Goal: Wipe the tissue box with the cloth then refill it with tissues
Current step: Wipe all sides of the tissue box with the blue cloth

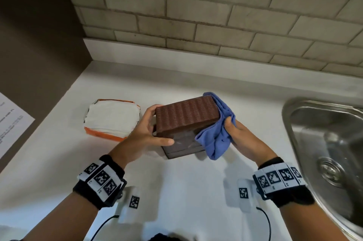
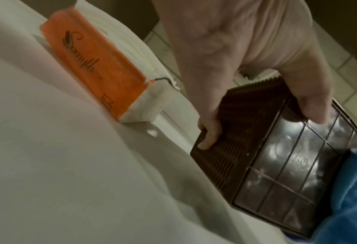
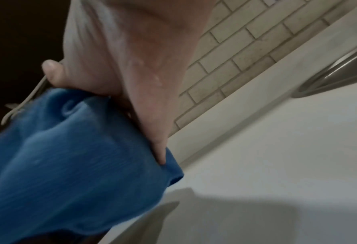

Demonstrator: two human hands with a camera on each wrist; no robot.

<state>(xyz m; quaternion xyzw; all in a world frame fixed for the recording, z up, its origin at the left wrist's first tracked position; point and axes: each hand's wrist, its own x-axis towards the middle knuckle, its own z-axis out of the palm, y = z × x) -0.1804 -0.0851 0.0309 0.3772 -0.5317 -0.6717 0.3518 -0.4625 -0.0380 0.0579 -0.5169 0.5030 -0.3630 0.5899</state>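
A brown ribbed tissue box (image 1: 186,117) is tipped on the white counter (image 1: 176,191), its glossy gridded face (image 2: 288,165) turned toward me. My left hand (image 1: 146,128) grips its left end, thumb across the near face and fingers on the ribbed side. My right hand (image 1: 233,128) holds a blue cloth (image 1: 218,134) pressed over the box's right end; the cloth (image 3: 73,158) fills the right wrist view and hides the box there. An opened orange pack of white tissues (image 1: 112,119) lies to the left of the box, also seen as the orange pack (image 2: 102,72) in the left wrist view.
A steel sink (image 1: 326,146) sits at the right edge of the counter. A tiled wall (image 1: 216,24) runs along the back, with a dark wall (image 1: 35,54) on the left. A printed paper (image 1: 11,121) lies at far left.
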